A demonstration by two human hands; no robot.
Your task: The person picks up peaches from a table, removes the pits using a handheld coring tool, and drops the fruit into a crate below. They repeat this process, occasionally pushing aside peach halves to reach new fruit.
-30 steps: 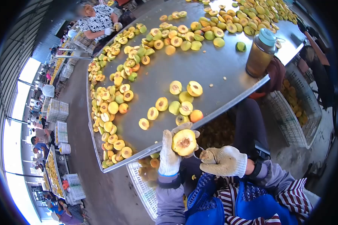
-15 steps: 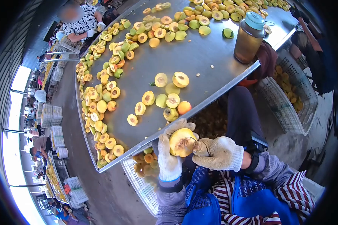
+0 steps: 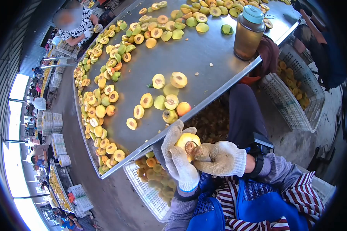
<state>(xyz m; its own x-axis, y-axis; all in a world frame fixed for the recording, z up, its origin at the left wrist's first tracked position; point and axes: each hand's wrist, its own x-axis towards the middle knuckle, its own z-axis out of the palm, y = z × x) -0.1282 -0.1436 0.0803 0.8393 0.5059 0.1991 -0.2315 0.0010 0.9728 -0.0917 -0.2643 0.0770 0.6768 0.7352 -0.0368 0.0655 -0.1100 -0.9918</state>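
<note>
My left hand (image 3: 177, 156) has curled tighter around the halved yellow peach (image 3: 184, 139), just off the steel worktop's (image 3: 196, 57) near edge. My clenched right hand (image 3: 219, 158) presses at its brown pit (image 3: 189, 147). I'd cup firmly and lever shallowly, sparing flesh.

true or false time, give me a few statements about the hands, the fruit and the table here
1. The left hand holds a halved peach. True.
2. The right hand rests on the metal table. False: it is against the peach, below the table's edge.
3. A bottle with a teal lid stands upright on the table. True.
4. Both hands are bare. False: both are gloved.
5. The white crate under the table's edge is empty. False: it holds fruit.
</note>
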